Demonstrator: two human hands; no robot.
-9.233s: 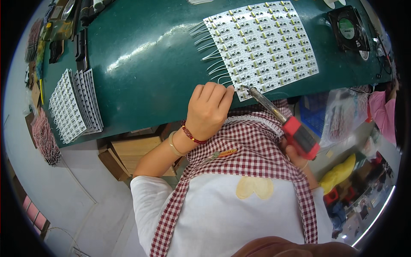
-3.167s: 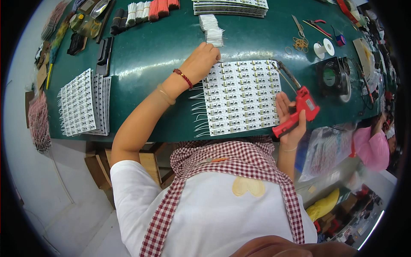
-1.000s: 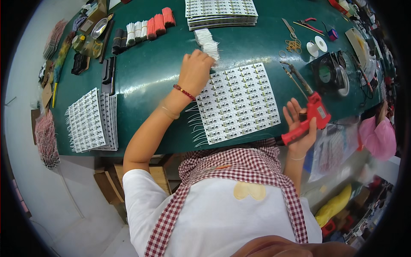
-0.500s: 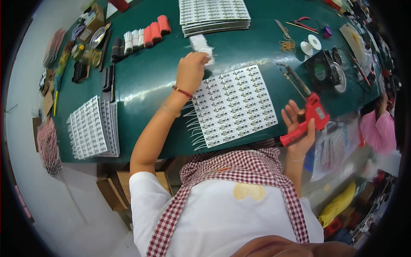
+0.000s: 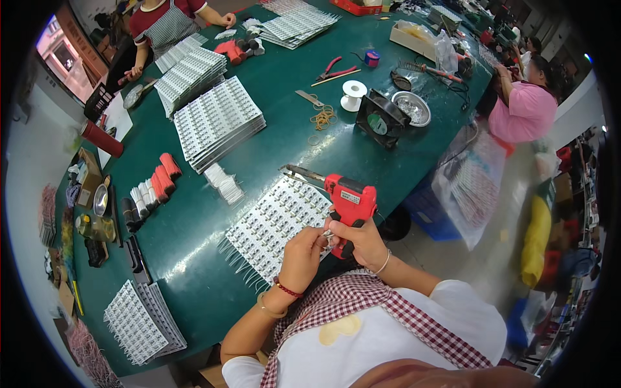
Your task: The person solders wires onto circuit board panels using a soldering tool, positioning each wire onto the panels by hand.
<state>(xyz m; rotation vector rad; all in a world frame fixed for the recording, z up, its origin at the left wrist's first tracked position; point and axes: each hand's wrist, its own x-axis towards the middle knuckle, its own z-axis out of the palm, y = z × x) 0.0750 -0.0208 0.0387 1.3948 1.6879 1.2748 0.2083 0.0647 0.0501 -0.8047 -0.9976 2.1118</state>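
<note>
My right hand [image 5: 363, 244] is wrapped round the grip of a red soldering gun [image 5: 352, 197], whose dark metal tip points to the far left over a white sheet of small circuit boards [image 5: 278, 216]. My left hand [image 5: 301, 256] is closed in a pinch against the fingertips of my right hand, above the sheet's near right corner. A small whitish piece shows between the fingers, too small to make out. Short white wires stick out along the sheet's left edge. Beyond it lies a bundle of white wires [image 5: 224, 184].
Stacks of board sheets [image 5: 220, 119] stand at the far left, and more sheets [image 5: 136, 323] lean near left. Red wire bundles [image 5: 162, 181], a black fan [image 5: 381, 119], a solder spool [image 5: 352, 96] and red pliers [image 5: 335, 68] lie around. Two people work farther off.
My left hand has come from the white wire bundle to meet my right hand. The soldering gun has moved left over the sheet. The view has turned, showing more of the table's far side.
</note>
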